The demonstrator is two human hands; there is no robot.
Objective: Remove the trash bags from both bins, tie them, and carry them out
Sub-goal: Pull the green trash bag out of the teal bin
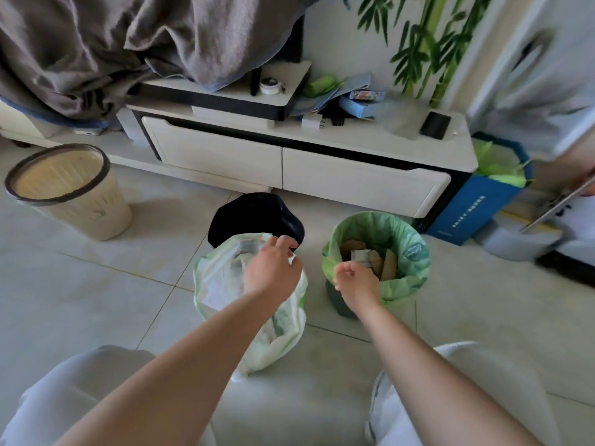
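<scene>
So there's a pale bag [225, 284] sitting on the floor at centre frame, already out of the black bin [254, 214] just behind it. The left hand [270, 272] is at the bag's mouth with fingers curled down over the rim. It looks pinched on the film, but I can't tell for sure since the fingertips are hidden. The right hand [354, 281] is a loose fist with fingers together, hovering over the near edge of the green bag [409, 252], which is still lining its bin right of centre. I can't tell if it's holding anything.

My guess on handling: both bags are thin, soft, slippery plastic, so they'll crumple and stretch. The pale one looks light, mostly paper inside. The green one has cardboard bits [386, 262], so probably light too, but the corners could poke through. I'd gather the rim on opposite sides and bunch it, not grab the belly.
</scene>
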